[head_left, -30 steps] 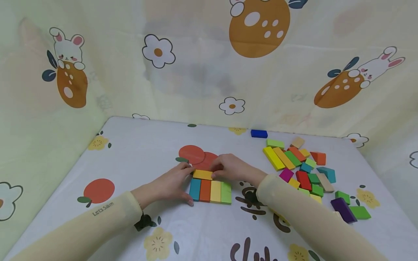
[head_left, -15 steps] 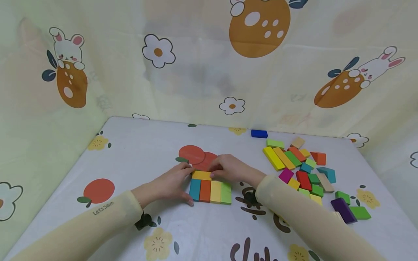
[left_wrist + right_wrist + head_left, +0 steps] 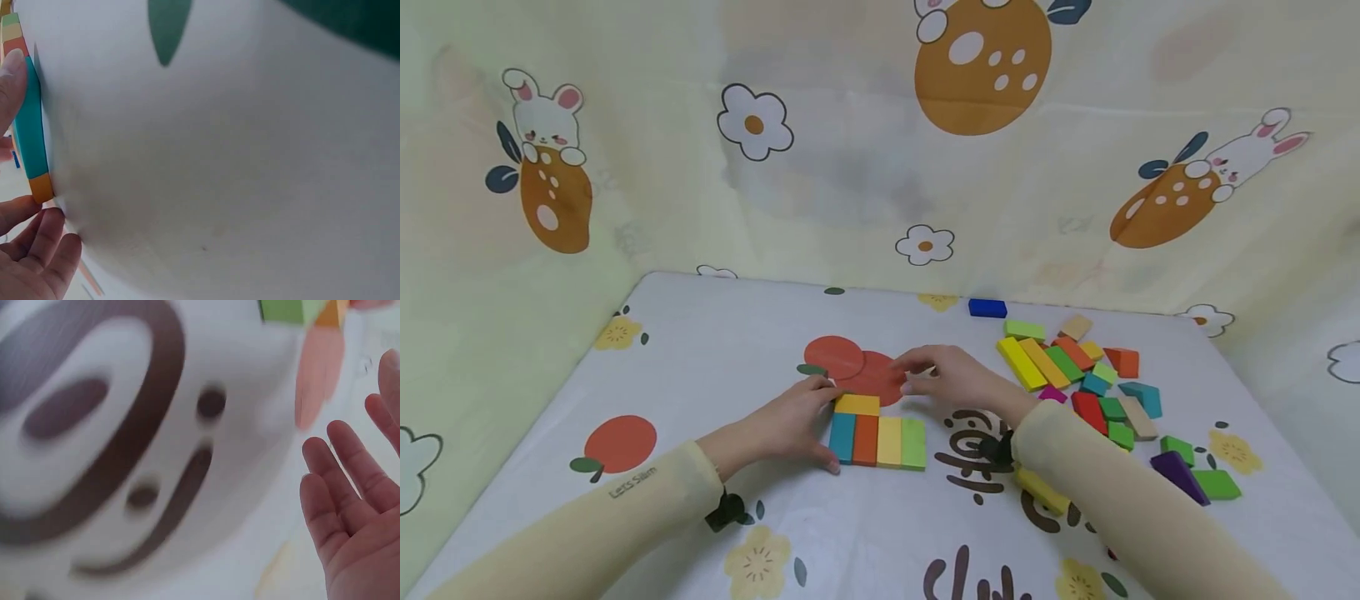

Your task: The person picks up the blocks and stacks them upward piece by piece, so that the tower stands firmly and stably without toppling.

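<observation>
With the left hand [image 3: 790,425] bracing the block row [image 3: 880,440], thumb on its near corner and fingers against the yellow block [image 3: 857,404] lying across its far end, the empty, loose-fingered right hand [image 3: 951,375] hovers just right; steady bracing should hold the blocks flush.

The right wrist view is blurred throughout. In it, the right hand [image 3: 359,506] is cut off at the lower right edge. The left hand [image 3: 28,250] is cut off at the lower left.

Flat orange block [image 3: 857,404] atop coloured row [image 3: 878,442]
</observation>
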`<state>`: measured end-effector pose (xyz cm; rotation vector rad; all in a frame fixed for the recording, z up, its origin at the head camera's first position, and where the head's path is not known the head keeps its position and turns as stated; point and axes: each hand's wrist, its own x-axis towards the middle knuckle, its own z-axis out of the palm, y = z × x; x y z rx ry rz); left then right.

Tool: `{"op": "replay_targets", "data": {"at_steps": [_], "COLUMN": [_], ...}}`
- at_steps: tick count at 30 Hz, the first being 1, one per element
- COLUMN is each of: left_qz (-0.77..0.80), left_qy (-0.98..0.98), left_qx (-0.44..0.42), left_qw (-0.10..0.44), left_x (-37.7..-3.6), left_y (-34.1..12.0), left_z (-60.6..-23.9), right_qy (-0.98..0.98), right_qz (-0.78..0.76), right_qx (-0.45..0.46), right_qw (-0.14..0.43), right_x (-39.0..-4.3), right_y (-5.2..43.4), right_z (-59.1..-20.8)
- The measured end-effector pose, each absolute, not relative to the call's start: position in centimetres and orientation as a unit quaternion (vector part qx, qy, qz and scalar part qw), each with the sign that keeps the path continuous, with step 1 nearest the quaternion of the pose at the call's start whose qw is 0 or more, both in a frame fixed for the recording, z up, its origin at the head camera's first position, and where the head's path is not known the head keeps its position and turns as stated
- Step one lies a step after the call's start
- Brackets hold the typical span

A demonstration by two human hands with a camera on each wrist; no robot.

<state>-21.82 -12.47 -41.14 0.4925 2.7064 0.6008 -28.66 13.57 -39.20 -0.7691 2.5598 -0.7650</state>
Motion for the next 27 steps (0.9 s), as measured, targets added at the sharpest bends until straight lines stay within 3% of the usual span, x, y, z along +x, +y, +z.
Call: {"op": "replay_targets", "data": {"at_steps": [6, 11, 18, 27], "left_qz": [0.210, 0.214, 0.219, 0.229], "left_qy": [0.950, 0.949, 0.947, 0.943], "left_qx": [0.174, 0.177, 0.177, 0.183], "left_qw": [0.149, 0.152, 0.155, 0.157], "left_x": [-22.1, -22.1, -22.0, -21.9], "left_y": [-12.9, -13.0, -13.1, -12.8], "left_z": [-41.4, -41.3, -41.1, -41.0], "right_qy": [0.916, 0.941, 0.957, 0.962], "right_qz": [-0.289, -0.275, -0.251, -0.207], "right_qx": [-0.249, -0.174, -0.068, -0.036], "right_qw": [0.125, 0.094, 0.128, 0.174], "right_x": [-30.6, -32.9, -36.5, -39.2], "right_y": [17.9, 22.0, 25.2, 25.6], "right_z": [-38.2, -37.3, -37.4, -38.1]}}
